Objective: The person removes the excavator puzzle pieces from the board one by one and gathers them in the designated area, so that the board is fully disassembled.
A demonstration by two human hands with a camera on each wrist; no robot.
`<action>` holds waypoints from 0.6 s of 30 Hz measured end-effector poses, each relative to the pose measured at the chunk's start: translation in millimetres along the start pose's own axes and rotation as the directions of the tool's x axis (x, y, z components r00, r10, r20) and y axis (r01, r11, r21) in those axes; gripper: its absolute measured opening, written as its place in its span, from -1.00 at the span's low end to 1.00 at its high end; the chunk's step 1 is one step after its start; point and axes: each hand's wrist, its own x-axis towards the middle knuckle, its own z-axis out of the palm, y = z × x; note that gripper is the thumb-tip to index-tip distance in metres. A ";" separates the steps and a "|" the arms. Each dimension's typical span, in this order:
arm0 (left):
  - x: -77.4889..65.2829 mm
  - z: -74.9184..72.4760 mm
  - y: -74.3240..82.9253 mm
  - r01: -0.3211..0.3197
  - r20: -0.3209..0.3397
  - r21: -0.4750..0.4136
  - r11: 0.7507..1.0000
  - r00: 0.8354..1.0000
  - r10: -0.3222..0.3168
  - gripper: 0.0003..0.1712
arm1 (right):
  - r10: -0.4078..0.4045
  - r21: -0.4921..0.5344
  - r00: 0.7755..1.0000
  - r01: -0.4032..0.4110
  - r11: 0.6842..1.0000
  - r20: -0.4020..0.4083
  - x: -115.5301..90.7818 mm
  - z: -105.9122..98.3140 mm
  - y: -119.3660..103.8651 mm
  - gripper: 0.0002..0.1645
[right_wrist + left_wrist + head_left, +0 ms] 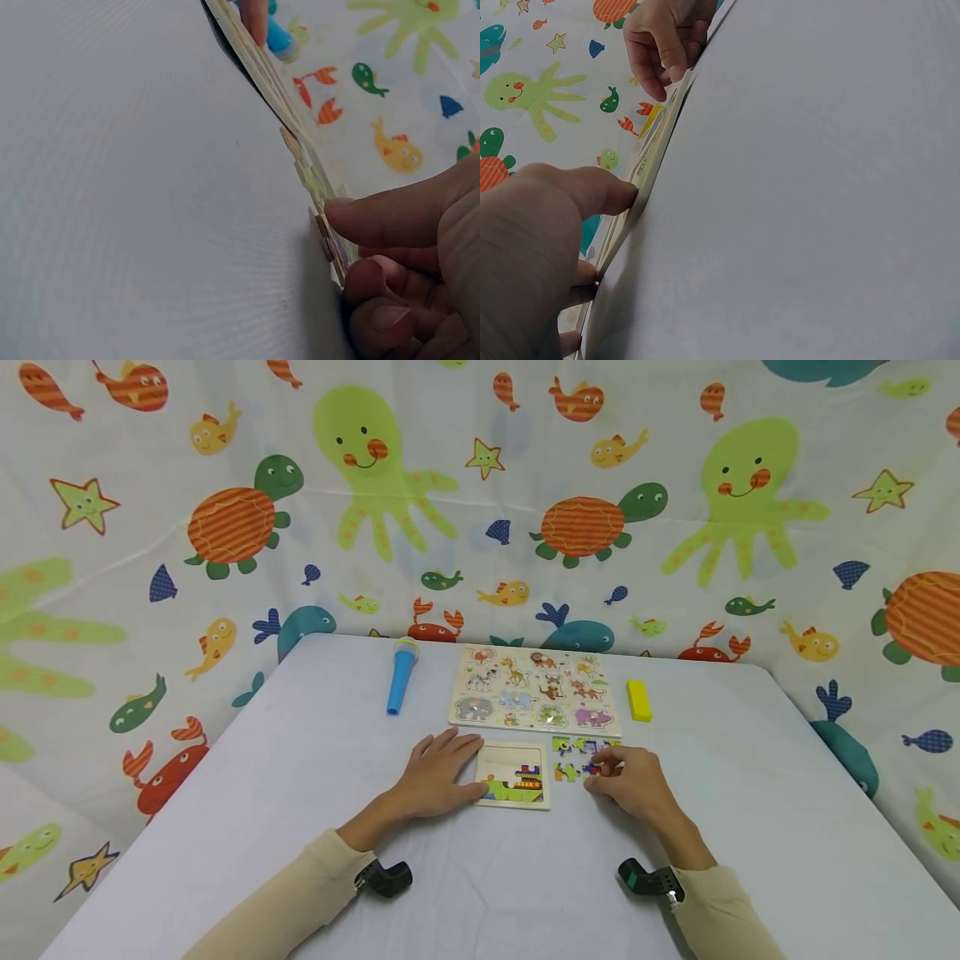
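In my head feed I see the puzzle tray (497, 759) on the counter (315, 752), the left hand (435, 778) extended at its left side, gripping nothing, likely steadying it, with loose pieces (567, 771) just right of it, presumably for reach. The left wrist feed shows me that hand touching the tray's edge; the right wrist feed, the right hand (420, 259) pinching a puzzle piece (326, 238).

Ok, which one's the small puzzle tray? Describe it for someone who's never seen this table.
On the white table, find the large animal board toward the back. Just in front of it, with the left hand at its left edge, lies the small wooden puzzle tray. Unlike the animal board, it's only partly filled: bare wood above, colourful pieces below.
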 end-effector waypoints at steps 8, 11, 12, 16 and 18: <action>1.2 -0.6 1.9 0.005 0.003 0.001 1.000 1.000 -0.005 -0.10 | -0.063 0.018 0.998 0.064 0.998 -0.020 1.8 2.2 -7.5 -0.61; 1.6 -0.5 1.8 0.006 0.005 0.002 1.000 1.000 -0.006 -0.10 | -0.070 0.037 0.997 0.071 0.997 -0.008 2.4 3.6 -14.7 -0.63; 1.6 -0.4 1.7 0.007 0.005 0.000 1.000 1.000 -0.007 -0.10 | -0.073 0.045 0.997 0.073 0.996 -0.004 2.7 4.4 -17.4 -0.63; 1.3 0.5 0.5 0.005 -0.001 0.001 1.000 1.000 -0.005 -0.11 | -0.094 0.054 0.995 0.093 0.994 0.018 5.2 9.2 -28.5 -0.64; 1.0 0.7 0.2 0.004 -0.003 0.001 1.000 1.000 -0.004 -0.11 | -0.105 0.058 0.994 0.103 0.993 0.029 6.5 12.4 -33.5 -0.64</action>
